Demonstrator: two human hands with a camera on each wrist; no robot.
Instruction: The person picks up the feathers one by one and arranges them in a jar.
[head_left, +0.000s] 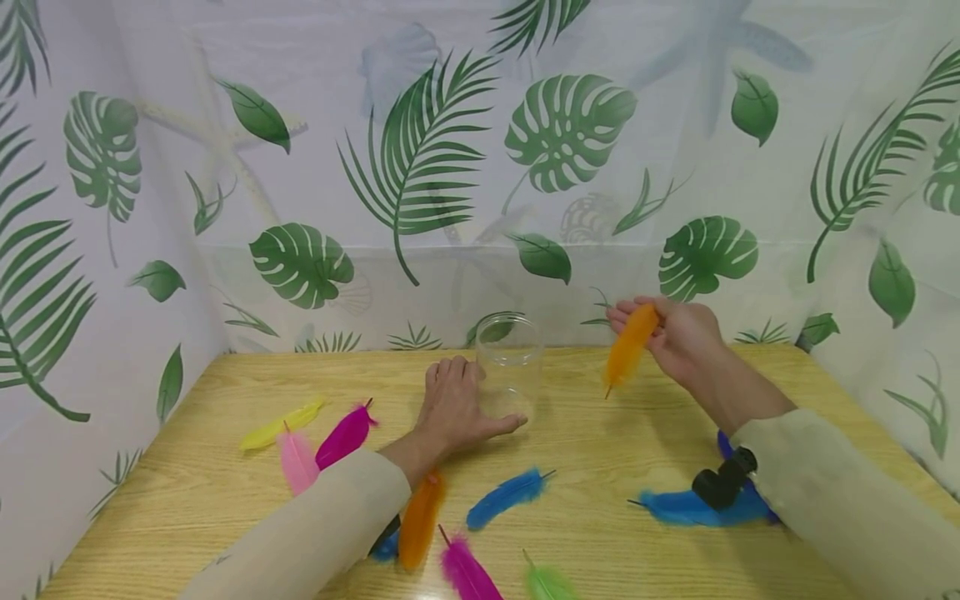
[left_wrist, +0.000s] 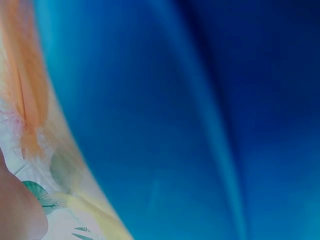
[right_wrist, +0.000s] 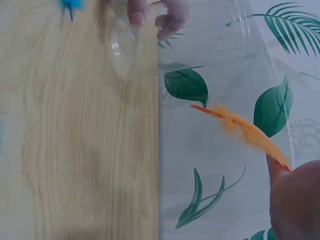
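Note:
A clear, see-through jar (head_left: 517,375) stands upright near the back of the wooden table. My left hand (head_left: 453,404) holds its left side, the thumb stretched across the front near the base. To the right of the jar and above the table, my right hand (head_left: 686,337) pinches an orange feather (head_left: 632,348) by one end; its bare quill tip points down. In the right wrist view the orange feather (right_wrist: 250,132) curves away from the thumb, and the left fingers (right_wrist: 175,17) show at the jar. A blurred blue feather (left_wrist: 140,125) fills most of the left wrist view.
On the table (head_left: 585,450) lie a yellow feather (head_left: 281,425), a pink one (head_left: 298,462), magenta feathers (head_left: 347,437), another orange feather (head_left: 422,521), blue feathers (head_left: 506,498) and a green one (head_left: 549,582). A leaf-printed cloth (head_left: 450,300) hangs behind the table.

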